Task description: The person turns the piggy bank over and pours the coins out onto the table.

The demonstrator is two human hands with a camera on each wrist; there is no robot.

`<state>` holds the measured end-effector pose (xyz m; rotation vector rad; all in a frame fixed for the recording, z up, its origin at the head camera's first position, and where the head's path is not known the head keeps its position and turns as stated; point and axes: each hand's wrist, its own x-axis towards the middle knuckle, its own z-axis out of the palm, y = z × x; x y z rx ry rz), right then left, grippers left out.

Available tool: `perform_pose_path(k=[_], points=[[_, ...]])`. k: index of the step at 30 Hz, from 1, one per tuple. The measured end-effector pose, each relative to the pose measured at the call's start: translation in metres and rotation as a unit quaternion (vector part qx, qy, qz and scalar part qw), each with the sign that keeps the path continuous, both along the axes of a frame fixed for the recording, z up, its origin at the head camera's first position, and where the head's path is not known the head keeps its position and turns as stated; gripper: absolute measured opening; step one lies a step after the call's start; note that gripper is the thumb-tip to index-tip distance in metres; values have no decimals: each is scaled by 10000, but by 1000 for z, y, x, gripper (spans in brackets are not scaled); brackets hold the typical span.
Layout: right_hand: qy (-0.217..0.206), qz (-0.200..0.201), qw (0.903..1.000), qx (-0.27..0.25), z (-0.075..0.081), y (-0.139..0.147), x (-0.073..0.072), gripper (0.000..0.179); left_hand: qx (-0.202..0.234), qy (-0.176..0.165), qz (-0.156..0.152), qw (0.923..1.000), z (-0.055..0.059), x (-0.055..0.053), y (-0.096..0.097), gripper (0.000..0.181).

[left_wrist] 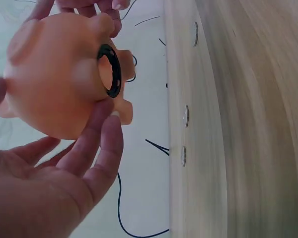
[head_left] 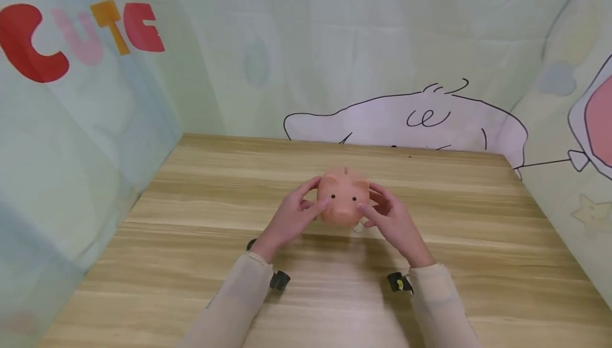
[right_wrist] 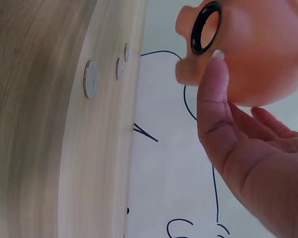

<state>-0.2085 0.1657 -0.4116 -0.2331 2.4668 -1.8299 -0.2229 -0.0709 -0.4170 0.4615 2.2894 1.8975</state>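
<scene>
A: Setting?

B: Pale green printed cloth point(head_left: 229, 45) round a light wood-grain table point(head_left: 191, 204). Red, pink and orange "CUTE" lettering point(head_left: 113, 21) far left, pink balloon print point(head_left: 600, 119) far right.

A: Step?

B: My read: steadying a round, peach-pink, plastic-looking piggy bank point(head_left: 343, 191) in the air. It's mid-table, upright, slot on top, clear of the wood per wrist views. Underside has a black ring point(left_wrist: 117, 74) round an uncovered hole. Three silver, flat round coins point(left_wrist: 186, 116) on the table near it.

A: Next move calls for?

B: I'd say an even two-handed hold, bank level, fingers out of the hole. Coins might get knocked if it's lowered carelessly.

A: Grip, left to right?

B: Left hand point(head_left: 289, 215): clamped on the bank's side, thumb on the cheek, fingers curled round, a fingertip just beside the ring. Right hand point(head_left: 396, 226): mirrors it, thumb on the other cheek. Both parted only by the bank's width.

A: Pressure?

B: Can't tell.
</scene>
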Motion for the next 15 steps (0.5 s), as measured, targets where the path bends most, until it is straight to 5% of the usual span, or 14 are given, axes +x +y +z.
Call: perform_pose_path(k=[4, 15], points=[[438, 320, 9985, 108, 1, 4, -2, 76, 137, 139, -188, 9996, 1, -2, -1, 77], [1029, 823, 9900, -498, -1, 4, -1, 91, 309, 560, -118, 9979, -3, -1, 1, 95]])
